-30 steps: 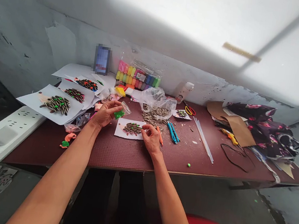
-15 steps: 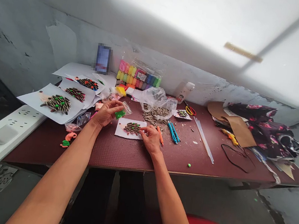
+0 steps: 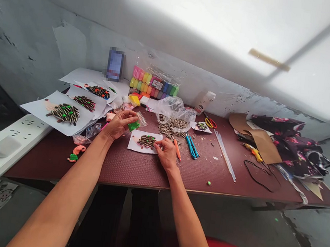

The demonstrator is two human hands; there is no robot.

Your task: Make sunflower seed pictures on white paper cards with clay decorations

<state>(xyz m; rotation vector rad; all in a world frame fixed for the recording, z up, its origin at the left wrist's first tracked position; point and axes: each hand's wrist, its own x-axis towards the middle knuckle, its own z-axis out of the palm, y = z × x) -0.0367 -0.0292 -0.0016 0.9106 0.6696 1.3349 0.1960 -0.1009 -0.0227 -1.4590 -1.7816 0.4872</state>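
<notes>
Between my hands a small white card (image 3: 132, 145) lies on the table, bearing a hedgehog figure (image 3: 146, 141) made of dark seeds with green bits among them. My left hand (image 3: 118, 124) pinches a clear packet of green clay (image 3: 133, 125) just above the card's upper left corner. My right hand (image 3: 165, 152) is at the card's right edge, thumb and fingertips pressed together at the seeds; whatever they hold is too small to make out. An orange pen-like tool (image 3: 177, 150) lies just right of that hand.
Behind the card are seeds (image 3: 173, 126) with a plastic bag (image 3: 171, 109). Blue cutters (image 3: 192, 146), scissors (image 3: 210, 122) and clear sticks (image 3: 224, 155) lie to the right. Finished hedgehog sheets (image 3: 63, 114) and a power strip (image 3: 5, 147) are at the left. Coloured clay packs (image 3: 153, 83) lean on the wall.
The view has shifted very slightly. My hands remain in nearly the same places, the left with the green packet and the right at the card's edge.
</notes>
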